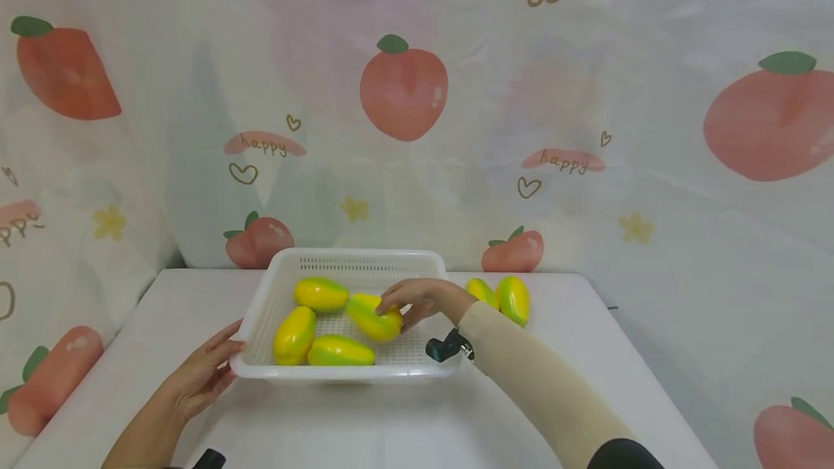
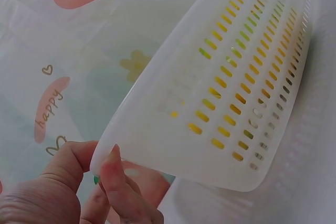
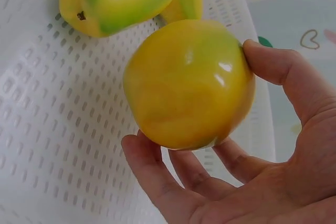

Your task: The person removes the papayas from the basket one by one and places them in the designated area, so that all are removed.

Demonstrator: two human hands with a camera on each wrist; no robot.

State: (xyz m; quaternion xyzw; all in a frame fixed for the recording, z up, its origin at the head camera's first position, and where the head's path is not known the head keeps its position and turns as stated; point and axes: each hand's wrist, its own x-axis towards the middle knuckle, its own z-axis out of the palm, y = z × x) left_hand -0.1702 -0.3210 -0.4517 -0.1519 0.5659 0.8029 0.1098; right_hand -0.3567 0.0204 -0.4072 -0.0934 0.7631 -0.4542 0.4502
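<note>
A white plastic basket [image 1: 348, 372] with slotted walls holds yellow-green mangoes. At its left edge my left hand [image 1: 203, 371] pinches the rim between thumb and fingers, seen closely in the left wrist view, where the basket wall [image 2: 152, 145] stands tilted. My right hand [image 1: 430, 298] reaches inside and grips one mango [image 1: 370, 318], thumb on one side and fingertips on the other; the right wrist view shows this mango [image 3: 191, 85] end-on. Three others lie to its left: an upper mango [image 1: 321, 294], a left mango [image 1: 295, 336] and a front mango [image 1: 341, 350].
Two more mangoes [image 1: 513, 300] lie on the white table [image 1: 326, 425] right of the basket, partly behind the right forearm. A fruit-printed curtain [image 1: 404, 187] hangs close behind the table's back edge. Small black devices [image 1: 449, 346] are strapped at the wrists.
</note>
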